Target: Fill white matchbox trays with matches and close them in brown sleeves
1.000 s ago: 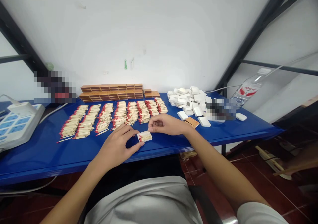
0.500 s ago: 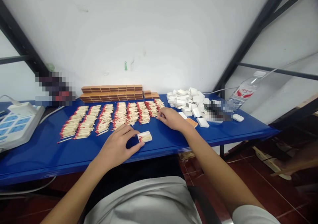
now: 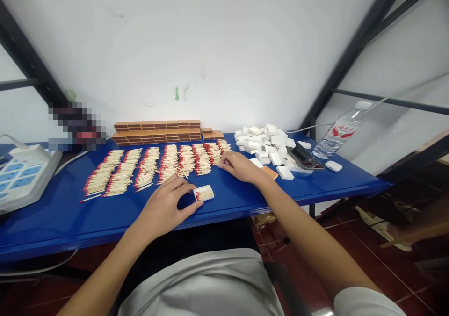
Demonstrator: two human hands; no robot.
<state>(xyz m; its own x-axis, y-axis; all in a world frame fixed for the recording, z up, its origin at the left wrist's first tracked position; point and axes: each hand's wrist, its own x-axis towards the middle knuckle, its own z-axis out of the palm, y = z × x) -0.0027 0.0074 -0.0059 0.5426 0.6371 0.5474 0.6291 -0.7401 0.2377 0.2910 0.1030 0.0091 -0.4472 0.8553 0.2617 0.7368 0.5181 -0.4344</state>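
My left hand (image 3: 164,207) rests on the blue table (image 3: 52,213), its thumb and forefinger closed on a small white matchbox tray (image 3: 204,193) with red-tipped matches inside. Farther back my right hand (image 3: 240,165) lies at the right end of the rows of matches (image 3: 157,164), fingers curled and pinching at the last pile (image 3: 222,147); what they hold is too small to make out. A brown matchbox sleeve (image 3: 270,172) lies under my right wrist.
Stacked brown matchbox sleeves (image 3: 157,130) line the wall. A heap of white inner trays (image 3: 266,143) sits at right, beside a phone (image 3: 304,157), an earbud case (image 3: 332,166) and a water bottle (image 3: 338,131). A power strip (image 3: 21,175) occupies the left end.
My right hand left the tray and reached back and right to the last pile of matches. My left hand kept hold of the tray.
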